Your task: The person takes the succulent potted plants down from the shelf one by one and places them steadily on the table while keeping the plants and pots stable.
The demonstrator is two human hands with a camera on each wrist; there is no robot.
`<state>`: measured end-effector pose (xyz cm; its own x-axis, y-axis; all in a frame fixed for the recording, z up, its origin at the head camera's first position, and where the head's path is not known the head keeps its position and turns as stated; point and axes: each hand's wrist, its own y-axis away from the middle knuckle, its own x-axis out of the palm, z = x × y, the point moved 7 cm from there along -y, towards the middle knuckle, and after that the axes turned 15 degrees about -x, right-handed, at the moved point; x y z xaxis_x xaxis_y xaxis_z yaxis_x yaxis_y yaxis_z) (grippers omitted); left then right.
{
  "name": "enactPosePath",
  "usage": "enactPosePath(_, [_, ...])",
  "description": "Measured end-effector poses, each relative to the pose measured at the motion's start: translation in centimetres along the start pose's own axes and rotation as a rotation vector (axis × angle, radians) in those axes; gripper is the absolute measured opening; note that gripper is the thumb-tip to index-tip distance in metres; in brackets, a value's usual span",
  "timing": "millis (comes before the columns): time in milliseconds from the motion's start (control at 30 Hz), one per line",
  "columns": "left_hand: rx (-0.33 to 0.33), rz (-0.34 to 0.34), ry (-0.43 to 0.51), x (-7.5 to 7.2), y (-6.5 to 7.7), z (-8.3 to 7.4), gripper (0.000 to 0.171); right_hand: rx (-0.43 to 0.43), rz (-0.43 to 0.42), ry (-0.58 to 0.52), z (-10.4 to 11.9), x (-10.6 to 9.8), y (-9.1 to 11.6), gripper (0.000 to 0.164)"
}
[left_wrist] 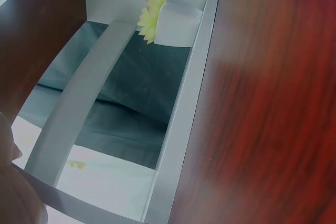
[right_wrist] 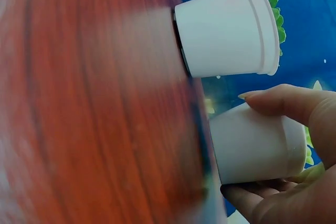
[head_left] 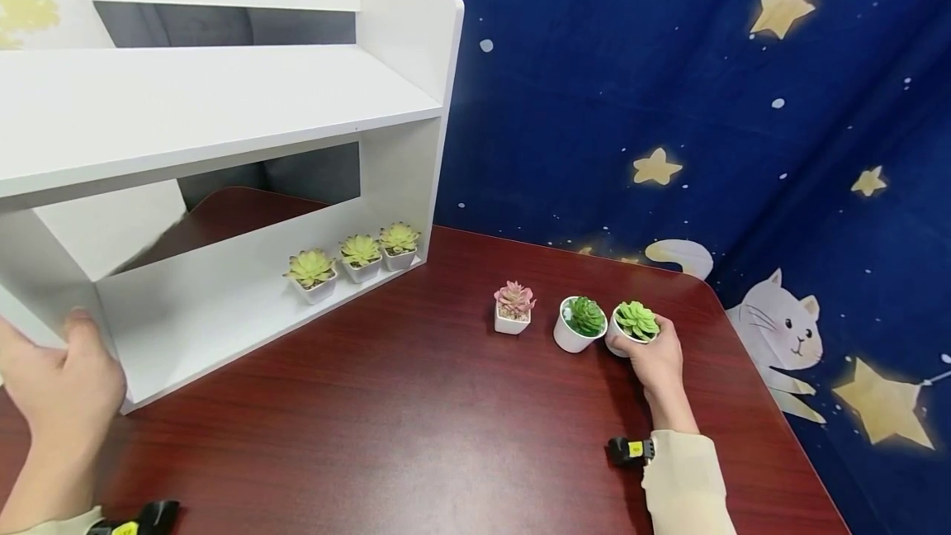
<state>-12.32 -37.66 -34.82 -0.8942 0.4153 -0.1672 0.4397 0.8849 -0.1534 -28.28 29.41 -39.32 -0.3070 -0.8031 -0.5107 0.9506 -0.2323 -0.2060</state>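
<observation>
My right hand (head_left: 660, 363) grips a round white pot with a light green succulent (head_left: 636, 321), thumb on one side and fingers on the other. In the right wrist view this pot (right_wrist: 257, 148) is between thumb and fingers, its base at the tabletop. Beside it stands another round white pot with a darker green succulent (head_left: 584, 319), apart from the hand. Left of that is a square white pot with a pink succulent (head_left: 513, 309). On the left, my left hand (head_left: 65, 390) holds the side panel of a white shelf (head_left: 201, 320), its thumb on the inner face.
Three yellow-green succulents in square pots, one of them nearest the middle (head_left: 312, 275), stand along the right part of the shelf's lower board. The shelf rests on a dark red wooden table (head_left: 386, 411). A blue star-patterned curtain (head_left: 565, 106) hangs behind the table.
</observation>
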Motion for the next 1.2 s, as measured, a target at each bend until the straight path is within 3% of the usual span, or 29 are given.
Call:
enactPosePath(367, [0.038, -0.008, -0.002, 0.0, -0.4, 0.2, 0.06, 0.016, 0.016, -0.035, -0.8, 0.7, -0.1, 0.089])
enactPosePath(600, [0.108, -0.005, -0.022, -0.3, -0.4, 0.1, 0.06, -0.005, 0.014, -0.064, -1.0, 1.1, -0.2, 0.086])
enactPosePath(833, [0.046, -0.014, -0.027, -0.2, -0.2, 0.3, 0.061, 0.004, 0.033, -0.074, -0.8, 1.0, 0.2, 0.092])
enactPosePath(1033, [0.05, -0.004, -0.014, 0.0, -0.1, 0.1, 0.062, 0.011, 0.046, -0.069, 0.0, 0.1, 0.3, 0.107])
enactPosePath(1200, [0.028, 0.001, -0.016, 0.1, 0.0, 0.0, 0.062, 0.002, 0.055, -0.025, 1.3, -1.0, 0.5, 0.11])
